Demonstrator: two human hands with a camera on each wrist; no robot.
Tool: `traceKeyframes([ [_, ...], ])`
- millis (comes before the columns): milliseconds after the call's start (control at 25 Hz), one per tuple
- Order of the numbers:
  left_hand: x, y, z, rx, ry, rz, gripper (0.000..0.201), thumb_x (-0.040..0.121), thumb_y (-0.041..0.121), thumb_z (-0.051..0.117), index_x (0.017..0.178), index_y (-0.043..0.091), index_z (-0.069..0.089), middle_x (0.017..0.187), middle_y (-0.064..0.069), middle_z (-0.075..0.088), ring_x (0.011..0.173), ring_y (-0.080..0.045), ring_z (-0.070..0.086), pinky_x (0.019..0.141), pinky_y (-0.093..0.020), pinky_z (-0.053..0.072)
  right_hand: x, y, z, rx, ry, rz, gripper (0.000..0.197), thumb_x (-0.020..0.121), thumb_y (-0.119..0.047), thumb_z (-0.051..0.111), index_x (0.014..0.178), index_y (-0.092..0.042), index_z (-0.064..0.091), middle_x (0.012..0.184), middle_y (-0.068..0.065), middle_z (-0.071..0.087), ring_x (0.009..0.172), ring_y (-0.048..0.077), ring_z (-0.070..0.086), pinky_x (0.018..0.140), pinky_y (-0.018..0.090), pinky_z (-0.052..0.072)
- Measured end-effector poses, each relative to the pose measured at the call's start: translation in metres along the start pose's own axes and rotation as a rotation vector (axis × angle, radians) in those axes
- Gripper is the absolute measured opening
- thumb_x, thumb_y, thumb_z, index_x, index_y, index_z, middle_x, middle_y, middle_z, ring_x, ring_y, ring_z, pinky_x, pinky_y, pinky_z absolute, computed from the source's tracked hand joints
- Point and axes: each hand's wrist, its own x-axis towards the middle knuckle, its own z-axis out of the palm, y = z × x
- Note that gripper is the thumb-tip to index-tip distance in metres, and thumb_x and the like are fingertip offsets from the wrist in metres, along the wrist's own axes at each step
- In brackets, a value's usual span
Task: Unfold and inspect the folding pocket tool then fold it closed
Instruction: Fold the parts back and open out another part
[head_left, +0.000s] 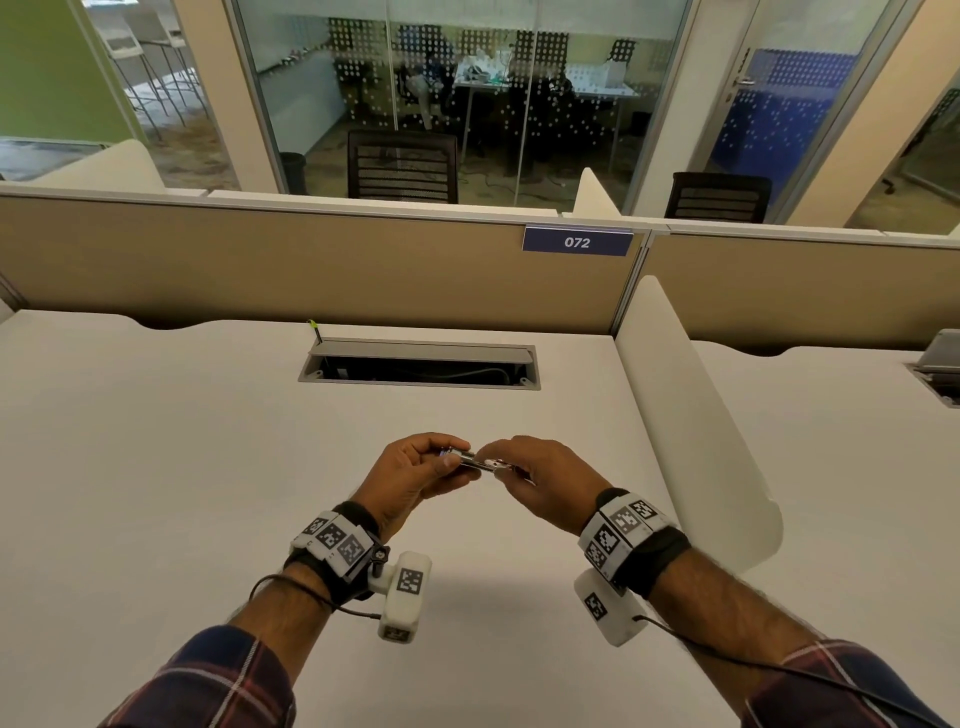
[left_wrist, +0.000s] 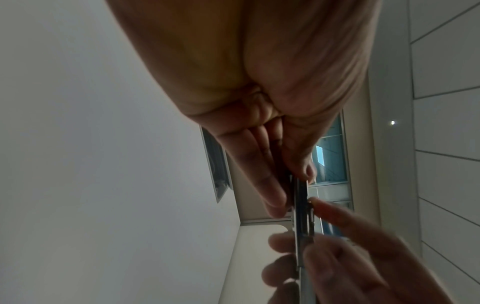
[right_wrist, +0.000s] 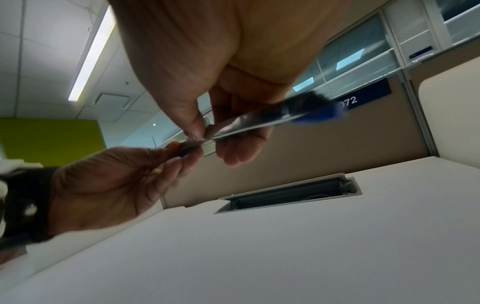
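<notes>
A slim metal folding pocket tool (head_left: 480, 461) with a blue part hangs above the white desk (head_left: 156, 467), held between both hands. My left hand (head_left: 421, 470) pinches its left end between thumb and fingers. My right hand (head_left: 540, 478) grips the other end, fingers curled round it. In the left wrist view the tool (left_wrist: 302, 216) shows edge-on between my left fingertips (left_wrist: 275, 197) and the right hand's fingers (left_wrist: 337, 222). The right wrist view shows the shiny tool (right_wrist: 259, 121), blurred, its blue end (right_wrist: 324, 115) sticking out past the fingers. I cannot tell how far it is unfolded.
A cable hatch (head_left: 418, 364) with its lid raised sits in the desk beyond the hands. A tan partition with a blue "072" label (head_left: 576, 242) closes the back. A white curved divider (head_left: 691, 415) stands on the right.
</notes>
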Motion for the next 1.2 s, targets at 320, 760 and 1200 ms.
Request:
traceKeyframes([
  [320, 0.002, 0.007, -0.005, 0.028, 0.002, -0.001, 0.018, 0.093, 0.001, 0.060, 0.109, 0.000, 0.069, 0.104, -0.022, 0.075, 0.099, -0.037, 0.073, 0.086, -0.037, 0.061, -0.007, 0.005, 0.006, 0.021, 0.077, -0.028, 0.036, 0.097, -0.016, 0.045, 0.130, -0.030, 0.052, 0.093, 0.004, 0.063, 0.080, 0.017, 0.057, 0.072, 0.030, 0.051],
  [760, 0.002, 0.006, -0.004, 0.045, -0.016, -0.010, 0.018, 0.094, 0.003, 0.060, 0.109, 0.001, 0.069, 0.105, -0.024, 0.075, 0.098, -0.036, 0.074, 0.086, -0.037, 0.061, 0.003, -0.001, 0.002, -0.044, 0.060, -0.007, 0.027, 0.095, -0.022, 0.050, 0.121, -0.028, 0.057, 0.099, 0.001, 0.066, 0.086, 0.018, 0.060, 0.078, 0.035, 0.053],
  [1200, 0.002, 0.010, -0.024, 0.067, 0.054, -0.042, 0.024, 0.094, 0.004, 0.060, 0.115, 0.005, 0.070, 0.112, -0.020, 0.074, 0.104, -0.036, 0.072, 0.083, -0.037, 0.062, -0.020, 0.043, -0.018, 0.274, 0.322, 0.252, 0.026, 0.079, -0.011, 0.073, 0.103, -0.021, 0.067, 0.091, 0.003, 0.069, 0.079, 0.018, 0.065, 0.076, 0.030, 0.056],
])
